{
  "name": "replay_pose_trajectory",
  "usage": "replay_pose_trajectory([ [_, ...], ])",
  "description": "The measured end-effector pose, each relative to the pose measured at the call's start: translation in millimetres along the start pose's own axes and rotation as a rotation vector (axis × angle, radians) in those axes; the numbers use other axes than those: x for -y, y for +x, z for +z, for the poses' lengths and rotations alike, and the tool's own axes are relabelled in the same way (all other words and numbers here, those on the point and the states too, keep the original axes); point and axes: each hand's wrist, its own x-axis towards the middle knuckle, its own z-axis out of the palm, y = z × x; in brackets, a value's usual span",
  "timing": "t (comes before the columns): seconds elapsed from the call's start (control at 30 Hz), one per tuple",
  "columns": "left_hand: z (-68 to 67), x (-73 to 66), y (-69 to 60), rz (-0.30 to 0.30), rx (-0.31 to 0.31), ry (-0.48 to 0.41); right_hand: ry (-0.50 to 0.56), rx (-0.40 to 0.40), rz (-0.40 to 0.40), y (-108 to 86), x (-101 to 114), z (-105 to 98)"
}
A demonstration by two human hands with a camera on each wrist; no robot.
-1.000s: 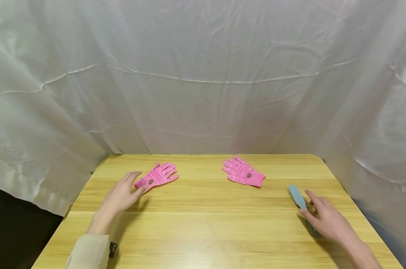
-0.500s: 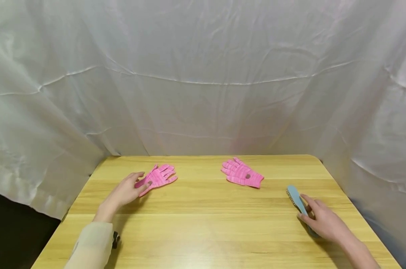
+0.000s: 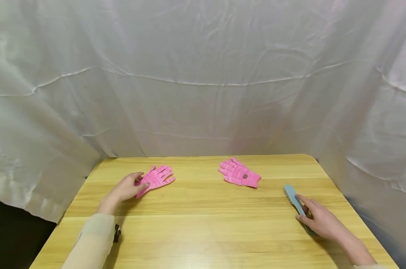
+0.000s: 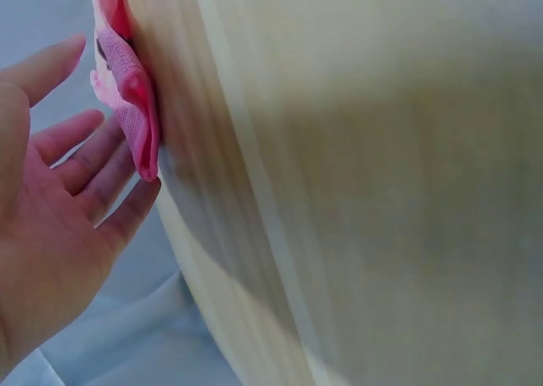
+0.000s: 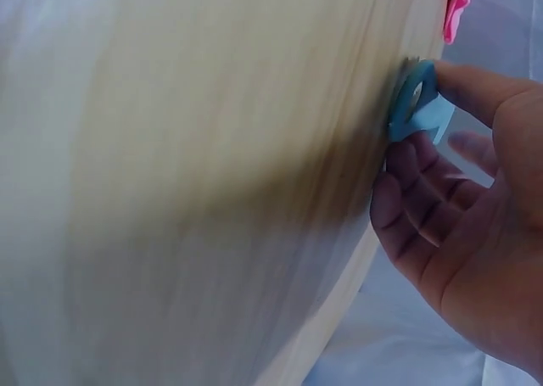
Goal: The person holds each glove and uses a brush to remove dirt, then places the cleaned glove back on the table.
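Note:
A pink knit glove (image 3: 158,177) with a dark round spot lies palm-down or palm-up, I cannot tell which, at the left of the table. My left hand (image 3: 127,188) is at its cuff, thumb on one side and fingers on the other. In the left wrist view the thumb stands apart from the cuff (image 4: 136,106), while the fingers reach beside it. At the right, my right hand (image 3: 324,221) holds the handle of a light-blue brush (image 3: 291,193) with pale bristles. Its thumb and fingertips lie on either side of the handle end (image 5: 424,106), which has a hole.
A second pink glove (image 3: 240,173), also marked with a dark spot, lies flat near the table's back edge, right of the middle. The wooden table (image 3: 203,231) ends at a pale grey curtain (image 3: 196,112), which hangs behind it and along both sides.
My left hand has moved forward and right over the glove's cuff. The right hand's fingers have come in around the brush handle. The view has shifted slightly.

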Motion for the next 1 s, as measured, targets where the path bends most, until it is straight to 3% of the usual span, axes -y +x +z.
replay_pose_trajectory([
  [0.13, -0.2, 3.3, 4.8, -0.009, 0.010, -0.017, 0.018, -0.011, -0.021, 1.5, -3, 0],
  [0.67, -1.4, 1.5, 10.8, -0.078, 0.069, -0.097, 0.020, 0.030, 0.022, 0.6, -3, 1],
  [1.0, -2.2, 2.5, 17.2, -0.065, 0.075, -0.062, 0.041, 0.044, 0.043, 3.0, -2, 1],
])
